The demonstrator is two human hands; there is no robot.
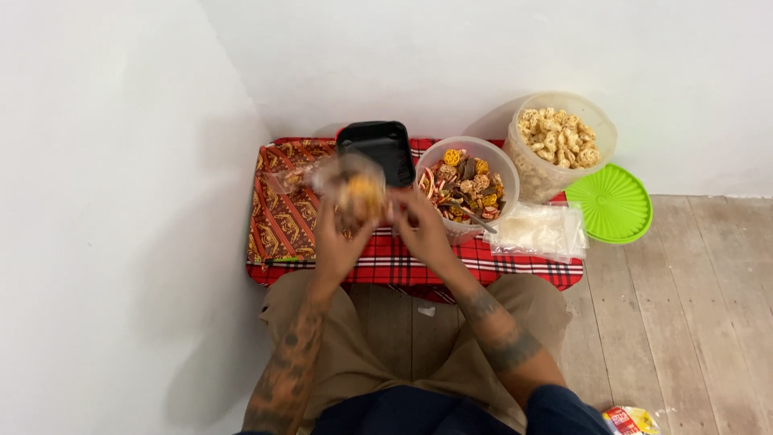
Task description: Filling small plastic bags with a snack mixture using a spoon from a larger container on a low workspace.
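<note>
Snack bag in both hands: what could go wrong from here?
1. The clear snack bag is blurred between left hand and right hand; snacks might spill on the plaid cloth.
2. The open mixed-snack tub sits beside the right hand; an elbow shift might tip it.

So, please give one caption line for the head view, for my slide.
Both hands hold a clear snack bag beside a tub of mixed crackers.

A green lid [613,203] lies beside a tub of pale crackers [559,143].
</note>
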